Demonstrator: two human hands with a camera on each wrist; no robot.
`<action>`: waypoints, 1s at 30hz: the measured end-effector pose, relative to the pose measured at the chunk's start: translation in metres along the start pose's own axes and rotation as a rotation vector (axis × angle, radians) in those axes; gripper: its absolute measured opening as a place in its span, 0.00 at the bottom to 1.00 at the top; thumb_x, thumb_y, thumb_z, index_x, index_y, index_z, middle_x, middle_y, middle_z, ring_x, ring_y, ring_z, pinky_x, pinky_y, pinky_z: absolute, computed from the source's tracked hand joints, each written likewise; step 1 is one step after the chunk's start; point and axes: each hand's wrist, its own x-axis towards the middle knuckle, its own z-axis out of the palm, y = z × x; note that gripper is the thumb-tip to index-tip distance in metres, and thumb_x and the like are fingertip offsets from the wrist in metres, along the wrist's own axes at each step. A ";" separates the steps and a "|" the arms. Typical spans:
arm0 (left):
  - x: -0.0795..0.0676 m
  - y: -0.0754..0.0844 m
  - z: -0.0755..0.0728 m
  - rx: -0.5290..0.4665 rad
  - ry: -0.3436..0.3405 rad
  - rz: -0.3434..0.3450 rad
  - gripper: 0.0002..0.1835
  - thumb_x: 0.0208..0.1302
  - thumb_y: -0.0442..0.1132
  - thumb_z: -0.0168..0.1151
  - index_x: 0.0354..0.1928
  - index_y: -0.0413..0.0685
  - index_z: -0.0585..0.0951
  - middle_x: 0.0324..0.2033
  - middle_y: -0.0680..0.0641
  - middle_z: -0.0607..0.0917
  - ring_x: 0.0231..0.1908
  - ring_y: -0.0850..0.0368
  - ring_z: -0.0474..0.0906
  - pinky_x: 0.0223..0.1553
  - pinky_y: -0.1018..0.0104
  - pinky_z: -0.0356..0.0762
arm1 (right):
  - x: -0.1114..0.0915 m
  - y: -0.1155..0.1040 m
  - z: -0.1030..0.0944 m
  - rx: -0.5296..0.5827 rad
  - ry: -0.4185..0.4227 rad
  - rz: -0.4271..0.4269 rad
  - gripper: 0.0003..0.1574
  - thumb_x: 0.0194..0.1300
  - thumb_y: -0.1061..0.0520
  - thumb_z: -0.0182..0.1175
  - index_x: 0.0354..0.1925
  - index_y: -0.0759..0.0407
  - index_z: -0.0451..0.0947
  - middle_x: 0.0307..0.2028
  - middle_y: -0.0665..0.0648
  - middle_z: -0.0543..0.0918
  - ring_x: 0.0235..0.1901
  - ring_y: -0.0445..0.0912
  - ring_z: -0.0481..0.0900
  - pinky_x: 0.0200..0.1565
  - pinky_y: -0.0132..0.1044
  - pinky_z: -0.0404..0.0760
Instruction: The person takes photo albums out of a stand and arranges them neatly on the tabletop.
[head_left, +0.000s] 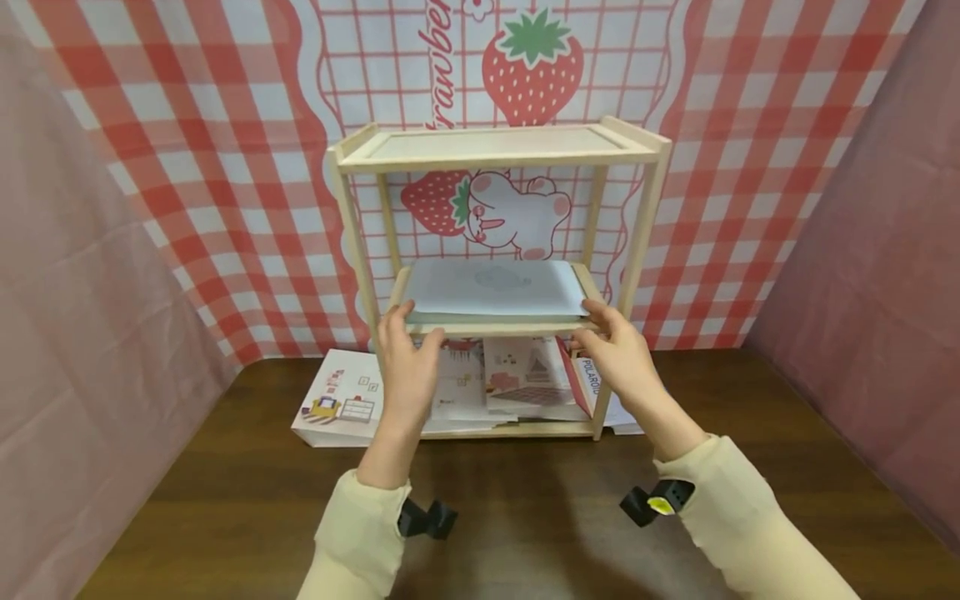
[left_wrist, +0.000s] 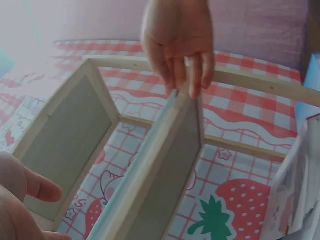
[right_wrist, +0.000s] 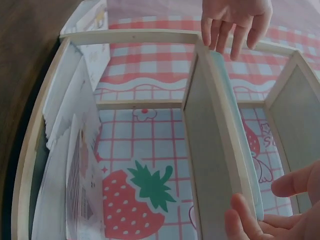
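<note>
In the head view, a pale blue, flat rectangular item [head_left: 491, 287] with a faint grey design lies on the middle board [head_left: 502, 330] of a light wooden shelf rack. My left hand [head_left: 406, 367] is at the left front corner of that board, fingertips beside the item's edge. At the opposite front corner is my right hand [head_left: 618, 354], its fingers spread around the board's end. The right wrist view shows the item's greenish edge [right_wrist: 245, 145] flat against the board, with the left hand's fingers [right_wrist: 240, 42] extended at the far end.
The rack's top board [head_left: 495, 144] spans above both hands. Papers and booklets [head_left: 525, 375] stand on the lowest level, with a thick white printed stack [head_left: 347, 398] to the left. A checked strawberry cloth [head_left: 247, 158] hangs behind the brown table [head_left: 495, 517].
</note>
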 end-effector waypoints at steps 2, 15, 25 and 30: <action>0.000 0.003 0.000 -0.037 -0.007 -0.016 0.32 0.56 0.37 0.55 0.64 0.46 0.61 0.65 0.45 0.55 0.66 0.48 0.46 0.65 0.48 0.48 | 0.000 -0.001 -0.002 0.049 -0.002 0.004 0.32 0.64 0.58 0.48 0.65 0.64 0.56 0.54 0.67 0.73 0.35 0.38 0.78 0.46 0.40 0.76; -0.009 -0.005 0.000 -0.095 0.038 -0.037 0.31 0.56 0.36 0.57 0.63 0.46 0.60 0.61 0.47 0.54 0.63 0.50 0.48 0.62 0.48 0.52 | -0.006 0.001 -0.001 -0.085 0.032 -0.026 0.32 0.64 0.52 0.51 0.64 0.59 0.60 0.47 0.62 0.79 0.43 0.49 0.79 0.45 0.39 0.71; -0.018 -0.016 0.002 -0.002 0.131 0.072 0.30 0.55 0.35 0.56 0.62 0.40 0.63 0.51 0.43 0.58 0.55 0.50 0.51 0.51 0.53 0.61 | -0.020 0.007 0.002 -0.141 0.103 -0.037 0.27 0.65 0.52 0.49 0.62 0.55 0.66 0.42 0.61 0.83 0.43 0.49 0.81 0.38 0.35 0.72; -0.017 -0.020 0.004 0.066 0.198 0.181 0.26 0.56 0.32 0.56 0.59 0.37 0.66 0.48 0.40 0.60 0.49 0.48 0.58 0.48 0.56 0.63 | -0.019 0.010 0.001 -0.115 0.197 -0.115 0.22 0.66 0.56 0.48 0.56 0.59 0.72 0.41 0.61 0.83 0.39 0.48 0.83 0.33 0.22 0.74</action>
